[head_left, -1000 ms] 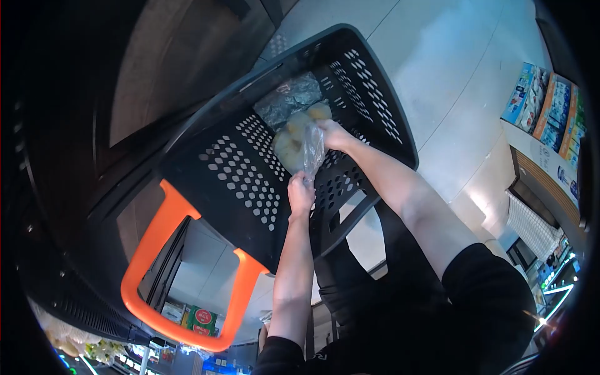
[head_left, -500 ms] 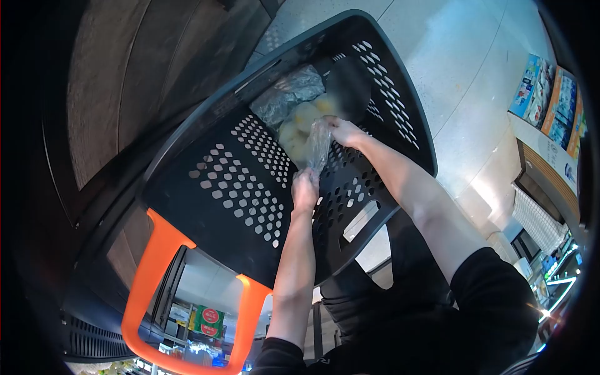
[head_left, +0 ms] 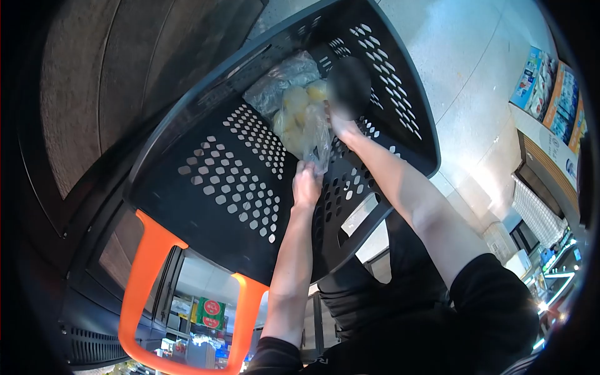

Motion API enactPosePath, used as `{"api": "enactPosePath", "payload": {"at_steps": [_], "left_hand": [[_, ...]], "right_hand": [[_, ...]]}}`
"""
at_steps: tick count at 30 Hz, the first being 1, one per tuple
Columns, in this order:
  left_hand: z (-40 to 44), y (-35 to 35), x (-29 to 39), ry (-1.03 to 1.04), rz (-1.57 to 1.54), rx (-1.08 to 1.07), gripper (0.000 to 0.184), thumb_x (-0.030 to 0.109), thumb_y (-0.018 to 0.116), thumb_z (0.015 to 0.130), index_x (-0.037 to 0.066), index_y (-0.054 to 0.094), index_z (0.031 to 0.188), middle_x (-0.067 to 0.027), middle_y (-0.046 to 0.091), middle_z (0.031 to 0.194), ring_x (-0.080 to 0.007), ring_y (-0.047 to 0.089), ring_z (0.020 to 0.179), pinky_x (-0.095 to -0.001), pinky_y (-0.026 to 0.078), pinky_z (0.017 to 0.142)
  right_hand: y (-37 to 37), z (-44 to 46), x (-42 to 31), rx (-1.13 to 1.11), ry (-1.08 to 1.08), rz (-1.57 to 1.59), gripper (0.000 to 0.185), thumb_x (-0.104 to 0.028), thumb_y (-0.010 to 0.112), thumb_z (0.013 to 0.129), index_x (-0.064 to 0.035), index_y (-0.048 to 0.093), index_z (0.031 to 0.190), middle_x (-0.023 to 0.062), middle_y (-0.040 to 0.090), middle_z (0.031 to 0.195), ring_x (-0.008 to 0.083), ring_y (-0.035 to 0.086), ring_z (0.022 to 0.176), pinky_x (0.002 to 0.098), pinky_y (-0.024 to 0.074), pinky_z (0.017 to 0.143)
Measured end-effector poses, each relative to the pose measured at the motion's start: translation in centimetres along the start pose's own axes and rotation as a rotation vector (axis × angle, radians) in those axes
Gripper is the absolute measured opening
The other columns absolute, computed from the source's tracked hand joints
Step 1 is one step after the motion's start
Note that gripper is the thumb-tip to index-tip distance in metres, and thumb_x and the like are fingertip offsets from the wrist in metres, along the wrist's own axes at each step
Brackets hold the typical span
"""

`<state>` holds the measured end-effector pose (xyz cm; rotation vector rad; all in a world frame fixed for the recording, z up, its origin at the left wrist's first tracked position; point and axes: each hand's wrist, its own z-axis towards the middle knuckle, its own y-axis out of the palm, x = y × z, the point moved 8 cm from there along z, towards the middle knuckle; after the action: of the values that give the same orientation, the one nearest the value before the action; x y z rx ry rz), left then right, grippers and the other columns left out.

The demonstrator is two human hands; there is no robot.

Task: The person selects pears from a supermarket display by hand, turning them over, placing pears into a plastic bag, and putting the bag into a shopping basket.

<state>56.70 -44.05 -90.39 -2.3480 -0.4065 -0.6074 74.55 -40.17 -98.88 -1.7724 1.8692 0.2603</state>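
Inside a black perforated plastic basket (head_left: 187, 207), gripping a clear plastic bag (head_left: 312, 129) of round yellow produce (head_left: 294, 100) at its six o'clock with closed left hand (head_left: 307, 185). Cannot tell the grip of right hand (head_left: 344, 127), at three o'clock.

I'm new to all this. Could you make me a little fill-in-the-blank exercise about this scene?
1. The basket is black, but its big handle at lower left is ____.
2. The left hand grips a transparent bag made of ____.
3. The round items inside that bag look pale ____.
4. The right hand is farther from that handle than the ____ hand.

Missing words: orange; plastic; yellow; left.
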Motion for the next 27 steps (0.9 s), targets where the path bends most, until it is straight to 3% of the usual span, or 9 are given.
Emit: {"api": "enactPosePath", "payload": {"at_steps": [2, 4, 8, 9, 14, 20, 22, 24, 27], "left_hand": [[-0.3, 0.0, 0.3, 0.002, 0.013, -0.014, 0.021, 0.008, 0.070, 0.079, 0.002, 0.062, 0.097, -0.0166, 0.060, 0.103, -0.0384, 0.064, 0.091, -0.0461, 0.053, 0.078], [-0.5, 0.4, 1.1, 0.082, -0.054, -0.063, 0.023, 0.010, 0.076, 0.075, 0.000, 0.060, 0.087, -0.0182, 0.060, 0.096, -0.0411, 0.062, 0.083, -0.0467, 0.051, 0.073], [-0.5, -1.6, 2.5, 0.005, 0.069, -0.276, 0.029, 0.031, 0.071, 0.080, 0.004, 0.066, 0.089, -0.0149, 0.065, 0.086, -0.0342, 0.067, 0.085, -0.0401, 0.053, 0.074], [0.1, -2.2, 2.0, -0.054, 0.008, -0.213, 0.036, 0.040, 0.069, 0.080, 0.005, 0.066, 0.082, -0.0134, 0.063, 0.075, -0.0317, 0.066, 0.077, -0.0379, 0.052, 0.069], [3.0, -5.0, 5.5, 0.184, -0.351, 0.148, 0.020, 0.014, 0.056, 0.092, -0.002, 0.067, 0.095, -0.0176, 0.067, 0.085, -0.0280, 0.066, 0.078, -0.0357, 0.051, 0.073], [8.7, 6.5, -0.1, -0.080, -0.418, -0.129, 0.028, 0.013, 0.047, 0.093, -0.001, 0.065, 0.109, -0.0234, 0.066, 0.107, -0.0407, 0.063, 0.103, -0.0405, 0.049, 0.092], [8.5, 4.3, -1.6, -0.123, -0.088, 0.126, 0.031, 0.012, 0.045, 0.092, -0.001, 0.064, 0.113, -0.0255, 0.066, 0.105, -0.0416, 0.063, 0.102, -0.0419, 0.049, 0.091], [8.2, -0.5, -1.0, -0.355, 0.080, 0.027, 0.033, 0.010, 0.046, 0.091, 0.000, 0.062, 0.119, -0.0277, 0.066, 0.104, -0.0429, 0.063, 0.101, -0.0449, 0.049, 0.090], [8.5, -3.4, -2.0, -0.259, -0.047, 0.139, 0.040, 0.009, 0.047, 0.094, -0.002, 0.049, 0.132, -0.0302, 0.064, 0.106, -0.0442, 0.060, 0.108, -0.0468, 0.045, 0.091]], "right_hand": [[0.6, -1.4, 0.1, 0.096, 0.029, 0.171, 0.063, -0.031, 0.056, 0.089, -0.0032, 0.041, 0.144, 0.0259, 0.055, 0.132, 0.0391, 0.054, 0.122, 0.0400, 0.0427, 0.102], [0.5, -5.1, -3.1, -0.005, 0.102, -0.403, 0.079, -0.038, 0.060, 0.086, -0.0022, 0.028, 0.150, 0.0270, 0.052, 0.135, 0.0395, 0.054, 0.123, 0.0403, 0.0421, 0.103], [0.9, -4.0, -0.5, -0.233, 0.098, -0.270, 0.035, -0.017, 0.058, 0.087, 0.0022, 0.062, 0.116, 0.0204, 0.071, 0.091, 0.0321, 0.069, 0.087, 0.0400, 0.0533, 0.082], [-0.3, -3.9, -2.1, -0.050, -0.081, -0.389, 0.019, -0.012, 0.055, 0.087, 0.0021, 0.066, 0.094, 0.0165, 0.069, 0.073, 0.0323, 0.069, 0.072, 0.0406, 0.0540, 0.073], [-2.8, -5.7, -4.6, -0.062, -0.193, -0.633, 0.024, -0.019, 0.058, 0.088, -0.0047, 0.067, 0.105, 0.0262, 0.067, 0.095, 0.0438, 0.063, 0.095, 0.0508, 0.0502, 0.084], [-3.9, -6.1, -4.4, -0.039, -0.308, -0.600, 0.025, -0.017, 0.058, 0.088, -0.0061, 0.067, 0.108, 0.0246, 0.067, 0.094, 0.0430, 0.064, 0.093, 0.0510, 0.0508, 0.083], [-5.8, -6.4, -6.0, 0.031, -0.291, -0.553, 0.026, -0.014, 0.057, 0.086, -0.0092, 0.067, 0.110, 0.0221, 0.069, 0.093, 0.0409, 0.065, 0.092, 0.0492, 0.0514, 0.084], [-7.3, -5.9, -5.6, 0.097, -0.298, -0.574, 0.027, -0.012, 0.058, 0.085, -0.0081, 0.067, 0.110, 0.0213, 0.069, 0.092, 0.0390, 0.066, 0.091, 0.0476, 0.0525, 0.083], [-7.2, -6.8, -6.4, 0.063, -0.256, -0.728, 0.034, -0.013, 0.062, 0.083, -0.0054, 0.063, 0.116, 0.0197, 0.069, 0.091, 0.0363, 0.067, 0.089, 0.0447, 0.0540, 0.082]]}}
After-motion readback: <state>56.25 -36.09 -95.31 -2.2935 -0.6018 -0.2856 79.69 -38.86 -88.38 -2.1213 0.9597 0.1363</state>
